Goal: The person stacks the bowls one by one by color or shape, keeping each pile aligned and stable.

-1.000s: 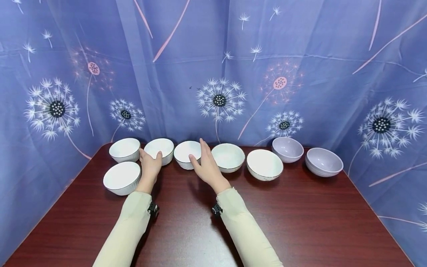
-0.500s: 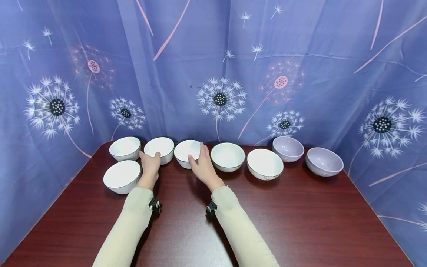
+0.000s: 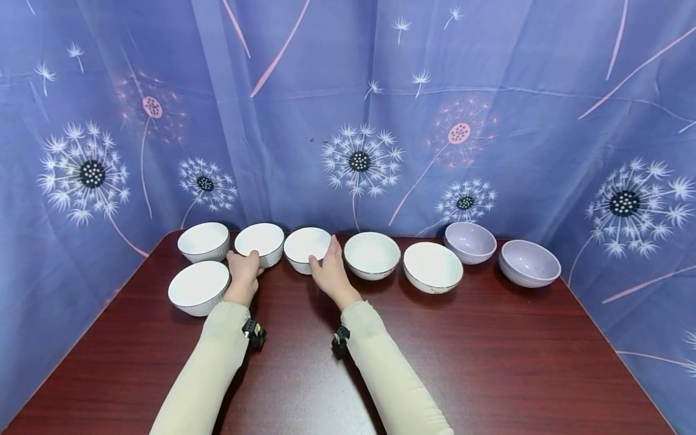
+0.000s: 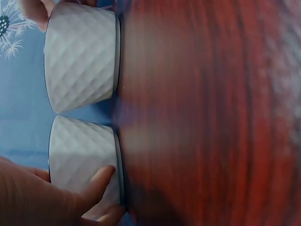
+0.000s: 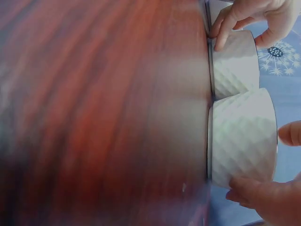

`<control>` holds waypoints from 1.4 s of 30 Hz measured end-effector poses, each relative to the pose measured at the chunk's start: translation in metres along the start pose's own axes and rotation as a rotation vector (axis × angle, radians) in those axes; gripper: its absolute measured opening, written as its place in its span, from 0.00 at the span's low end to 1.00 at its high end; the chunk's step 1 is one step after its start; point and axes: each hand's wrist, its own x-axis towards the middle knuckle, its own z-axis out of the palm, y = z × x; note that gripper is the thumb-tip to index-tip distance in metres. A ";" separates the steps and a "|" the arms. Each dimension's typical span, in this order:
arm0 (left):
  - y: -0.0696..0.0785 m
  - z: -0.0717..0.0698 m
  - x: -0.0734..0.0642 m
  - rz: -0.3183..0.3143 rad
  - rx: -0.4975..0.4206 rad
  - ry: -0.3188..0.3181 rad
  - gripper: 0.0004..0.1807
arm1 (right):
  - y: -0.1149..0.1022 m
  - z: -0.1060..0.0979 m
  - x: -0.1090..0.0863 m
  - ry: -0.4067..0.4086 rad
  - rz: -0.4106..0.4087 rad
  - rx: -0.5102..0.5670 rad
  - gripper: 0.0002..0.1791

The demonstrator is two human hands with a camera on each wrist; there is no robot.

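Two white bowls with dark rims and a raised diamond pattern stand side by side at the back of the table. My left hand [image 3: 242, 277] grips the left bowl [image 3: 262, 237]; in the left wrist view its fingers lie against the textured wall [image 4: 77, 150]. My right hand [image 3: 333, 277] spans the right bowl [image 3: 304, 244], with the thumb at the near rim and the fingers along the right side. In the right wrist view, the fingers touch that bowl's wall [image 5: 244, 141], and the thumb is by the rim. Both bowls are upright, nearly touching each other.
Two white bowls, one behind [image 3: 203, 240] and one nearer [image 3: 198, 287], stand left. Right of my hands are two pale bowls [image 3: 372, 254] [image 3: 432, 266] and two lilac bowls [image 3: 470, 241] [image 3: 528, 263]. A blue dandelion curtain [image 3: 293, 145] hangs behind the brown table [image 3: 489, 362].
My right hand has shifted slightly left and closed in on the right bowl. My left hand has settled lower against the left bowl's side. The bowls stay in place.
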 end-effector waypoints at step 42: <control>0.001 0.004 0.003 -0.072 -0.209 0.058 0.40 | 0.000 0.018 0.007 0.251 0.219 0.269 0.33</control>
